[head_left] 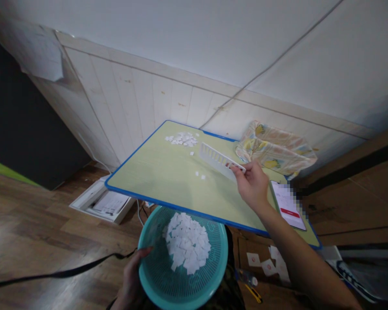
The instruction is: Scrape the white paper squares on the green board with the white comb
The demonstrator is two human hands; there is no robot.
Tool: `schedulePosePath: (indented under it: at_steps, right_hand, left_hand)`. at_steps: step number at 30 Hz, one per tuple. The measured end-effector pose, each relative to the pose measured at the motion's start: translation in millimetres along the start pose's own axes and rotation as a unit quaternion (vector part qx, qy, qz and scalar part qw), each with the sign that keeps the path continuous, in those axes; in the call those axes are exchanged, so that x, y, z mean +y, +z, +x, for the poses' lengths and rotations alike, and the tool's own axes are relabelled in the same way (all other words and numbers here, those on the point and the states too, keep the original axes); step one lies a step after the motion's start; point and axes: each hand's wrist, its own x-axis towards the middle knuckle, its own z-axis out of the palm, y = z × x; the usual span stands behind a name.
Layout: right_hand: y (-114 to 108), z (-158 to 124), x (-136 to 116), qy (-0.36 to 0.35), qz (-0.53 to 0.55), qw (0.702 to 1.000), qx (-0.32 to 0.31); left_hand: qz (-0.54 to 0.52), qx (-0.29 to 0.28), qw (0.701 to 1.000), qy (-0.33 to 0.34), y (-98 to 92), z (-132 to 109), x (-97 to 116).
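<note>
A white panelled wall (142, 99) backs a low bench (168, 181) with a yellow-green top and blue edging, standing on a wooden floor (35, 232). Your right hand (252, 186) reaches over the bench, its fingers closed on the near end of a white slotted plastic strip (215, 157), which lies on the bench top. A loose pile of paper squares (182, 138) sits at the far corner, and a few stray squares (199, 175) lie just beside the strip. Your left hand (132, 280) holds a teal basket (218, 262) below the near edge of the bench, fingers curled over its rim. The basket carries a heap of white paper pieces (186, 245). A phone (287, 206) lies on the bench by your right wrist, and a patterned cushion (274, 148) rests against the wall.
</note>
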Motion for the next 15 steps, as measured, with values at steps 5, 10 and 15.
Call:
schedulePosePath:
  at_steps: [5,10,15]
  right_hand:
    - [37.5,42.4,-3.7,-0.060,-0.012,0.995,-0.074]
    - [36.0,41.6,-7.4,-0.068,-0.040,0.993,-0.091]
    - [15.9,33.2,-11.6,-0.042,-0.031,0.995,-0.087]
  left_hand:
    - [-0.013,0.013,1.000,-0.003,3.0,-3.6,6.7]
    - [-0.017,-0.002,1.000,-0.009,2.2,-4.1,8.0]
    - [-0.040,0.008,0.999,-0.021,3.0,-7.2,10.1]
